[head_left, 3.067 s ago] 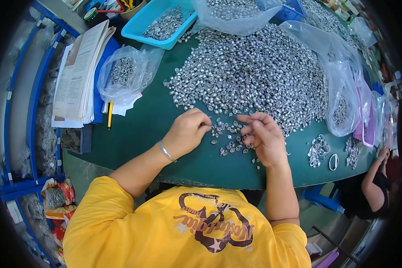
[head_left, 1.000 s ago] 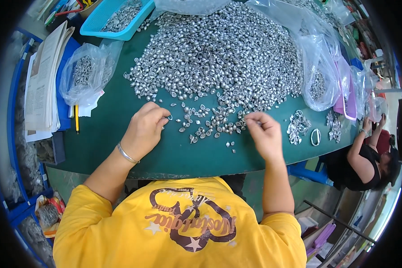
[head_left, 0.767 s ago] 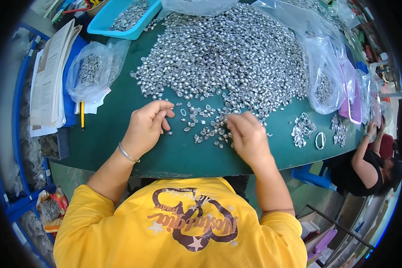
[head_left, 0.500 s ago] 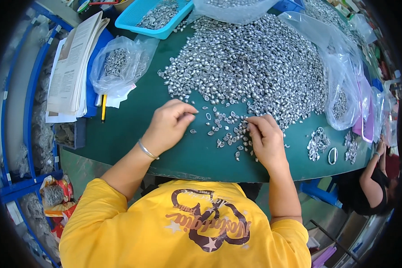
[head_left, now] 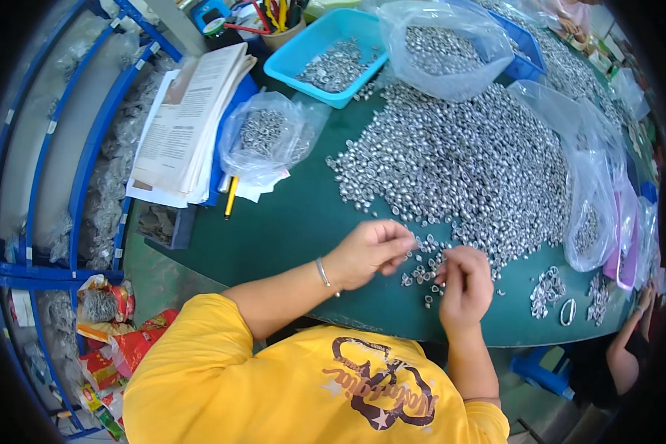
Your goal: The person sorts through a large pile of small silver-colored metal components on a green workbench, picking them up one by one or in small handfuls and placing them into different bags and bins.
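At frame centre I see my left hand [head_left: 368,251] and right hand [head_left: 464,285], both curled narrow, pinching small metal rings [head_left: 422,268] on the green bench [head_left: 288,222]; exact grip unclear.

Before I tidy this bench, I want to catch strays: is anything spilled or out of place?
A few small metal parts lie on the green table just outside the blue tray, apparently spilled. A yellow pencil pokes out from under a clear bag of parts. The loose heap seems deliberate.
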### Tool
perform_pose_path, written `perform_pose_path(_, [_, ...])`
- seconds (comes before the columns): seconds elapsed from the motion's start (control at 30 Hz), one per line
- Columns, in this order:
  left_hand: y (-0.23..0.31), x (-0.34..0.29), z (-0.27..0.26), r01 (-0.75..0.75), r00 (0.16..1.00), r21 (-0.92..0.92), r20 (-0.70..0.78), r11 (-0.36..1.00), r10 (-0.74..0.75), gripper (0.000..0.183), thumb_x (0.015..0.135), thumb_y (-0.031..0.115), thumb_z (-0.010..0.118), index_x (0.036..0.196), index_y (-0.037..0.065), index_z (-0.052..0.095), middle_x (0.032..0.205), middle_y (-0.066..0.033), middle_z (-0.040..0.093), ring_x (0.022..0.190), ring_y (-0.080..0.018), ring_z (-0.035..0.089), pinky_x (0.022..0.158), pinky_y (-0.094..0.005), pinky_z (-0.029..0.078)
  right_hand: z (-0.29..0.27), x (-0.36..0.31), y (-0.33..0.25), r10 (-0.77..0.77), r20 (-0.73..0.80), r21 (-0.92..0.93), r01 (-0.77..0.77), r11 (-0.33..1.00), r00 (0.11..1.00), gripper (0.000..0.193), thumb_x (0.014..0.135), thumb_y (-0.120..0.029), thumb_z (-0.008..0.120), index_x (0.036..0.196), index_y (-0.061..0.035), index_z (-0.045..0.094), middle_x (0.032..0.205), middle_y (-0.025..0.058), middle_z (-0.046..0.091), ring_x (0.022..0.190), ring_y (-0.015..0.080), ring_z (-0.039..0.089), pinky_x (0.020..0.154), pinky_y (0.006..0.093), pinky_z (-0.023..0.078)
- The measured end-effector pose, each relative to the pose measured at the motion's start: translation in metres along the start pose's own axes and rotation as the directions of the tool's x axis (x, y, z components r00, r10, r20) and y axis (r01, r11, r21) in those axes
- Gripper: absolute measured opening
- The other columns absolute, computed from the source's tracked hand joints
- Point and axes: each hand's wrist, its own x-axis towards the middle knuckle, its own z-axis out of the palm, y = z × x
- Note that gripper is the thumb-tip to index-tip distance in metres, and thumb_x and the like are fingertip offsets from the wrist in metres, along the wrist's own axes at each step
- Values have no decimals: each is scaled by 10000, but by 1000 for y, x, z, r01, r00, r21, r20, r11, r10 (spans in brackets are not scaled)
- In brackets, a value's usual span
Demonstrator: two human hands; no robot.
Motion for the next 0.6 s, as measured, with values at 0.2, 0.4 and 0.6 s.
perform_pose_path(0.2, [-17, 2, -2, 223, 973, -591, 83, 776, -216, 307, 934, 267, 428, 949, 3, 587, 928, -98, 623, 899, -195, 610, 830, -330, 480, 30, 19, -22, -386, 332, 113, 370, 922, 861, 287, 750, 89, 593, 1033, 42, 589, 1018, 183, 620, 937, 338, 614, 849, 410, 493])
perform_pose_path(0.4, [39, -5, -59, -33, 997, -710, -70, 703, -25, 222, 916, 191, 468, 794, 15, 528, 665, -21, 431, 513, -85, 376, 387, -209, 302, -3, 11, -7, -216, 96, -19, 218, 976, 972, 214, 756, 118, 564, 941, 27, 624, 885, 147, 646, 796, 282, 625, 717, 330, 506])
perform_pose_path(0.6, [112, 6, -122, -248, 390, 795, -442, 554, 808, 164, 894, 126, 524, 920, -4, 620, 914, -87, 624, 828, -201, 589, 763, -292, 458, -42, -42, 26, 259, -207, 77, -249, 966, 943, 137, 861, 50, 519, 951, 31, 620, 830, 107, 644, 752, 171, 613, 701, 253, 470])
